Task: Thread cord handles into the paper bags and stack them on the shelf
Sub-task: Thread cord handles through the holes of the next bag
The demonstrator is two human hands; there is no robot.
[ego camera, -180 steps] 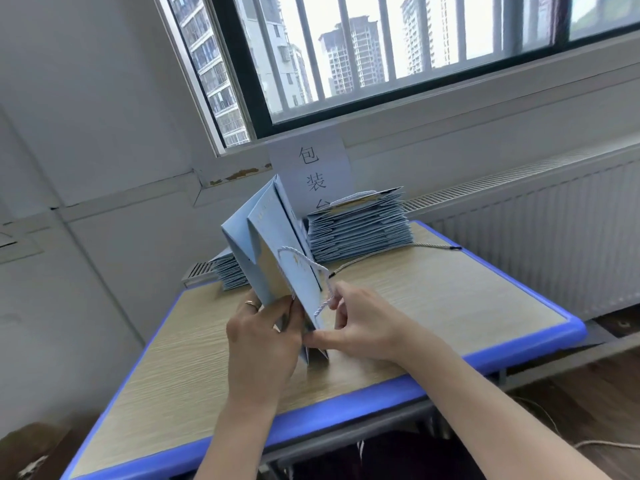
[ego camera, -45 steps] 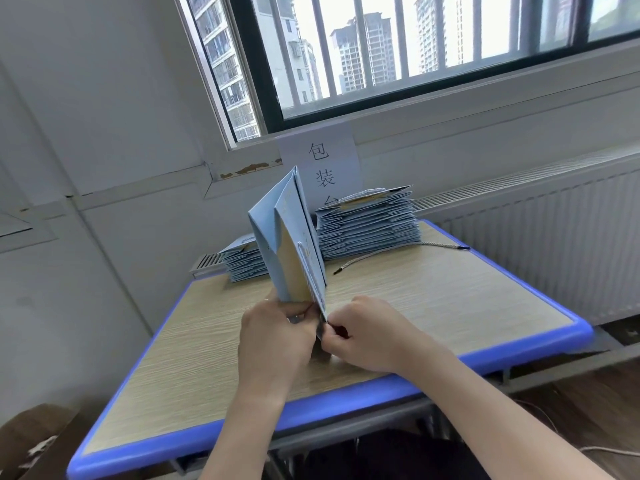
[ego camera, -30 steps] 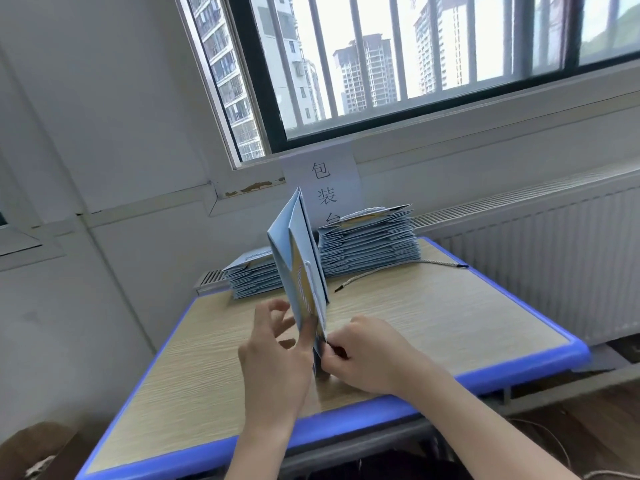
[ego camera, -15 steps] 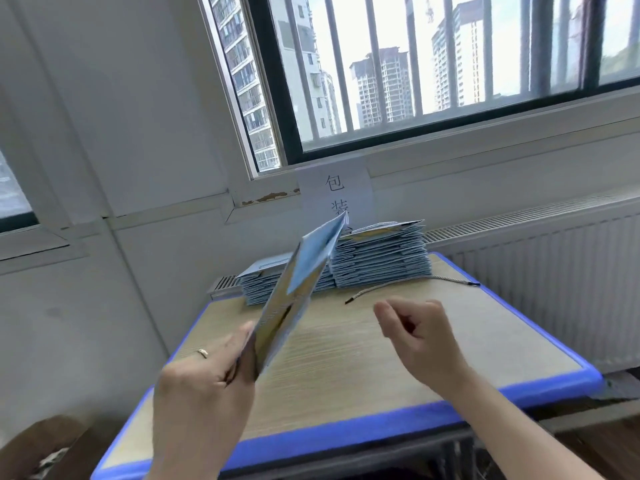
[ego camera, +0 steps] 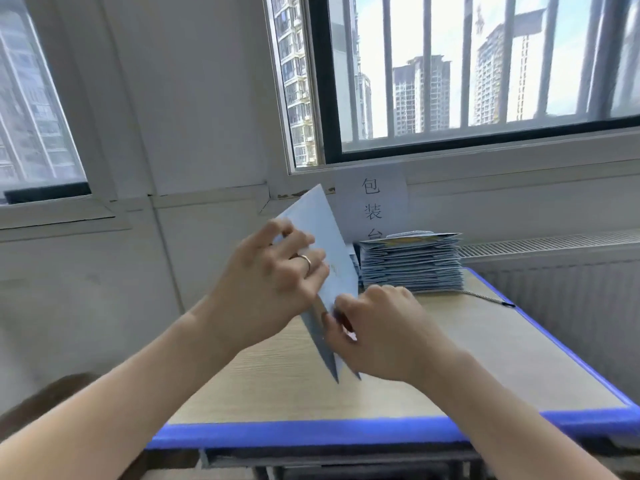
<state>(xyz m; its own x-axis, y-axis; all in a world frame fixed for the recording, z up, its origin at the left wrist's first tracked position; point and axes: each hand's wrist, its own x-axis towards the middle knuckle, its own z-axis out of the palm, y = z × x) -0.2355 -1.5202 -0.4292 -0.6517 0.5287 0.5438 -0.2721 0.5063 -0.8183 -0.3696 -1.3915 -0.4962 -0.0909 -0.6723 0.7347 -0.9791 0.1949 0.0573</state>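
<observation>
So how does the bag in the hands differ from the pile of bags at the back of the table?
The held bag is one piece, tilted up on edge; the pile is many bags lying flat on the table. The held bag is gripped by the left hand and right hand; no hand is on the pile. Both are light blue paper.

**Paper bag** [ego camera: 329, 233], centre of the frame: pale blue paper, smooth and matt.
**Stack of bags** [ego camera: 412, 268], right of centre: the same matt blue paper.
**Cord** [ego camera: 485, 297], beside the stack: pale twisted fibre with a dark, hard-looking tip.
**Worktop** [ego camera: 519, 358]: pale wood-grain surface, matt, edged with a smooth blue band that looks like plastic.
**Ring** [ego camera: 305, 260] on the left hand [ego camera: 266, 289]: polished metal.
**Sign** [ego camera: 372, 202], upper centre: matt white paper.
**Wall** [ego camera: 190, 98], upper left: matt white paint, chipped under the window sill.
**Radiator** [ego camera: 571, 306], right edge: ribbed white panel.
</observation>
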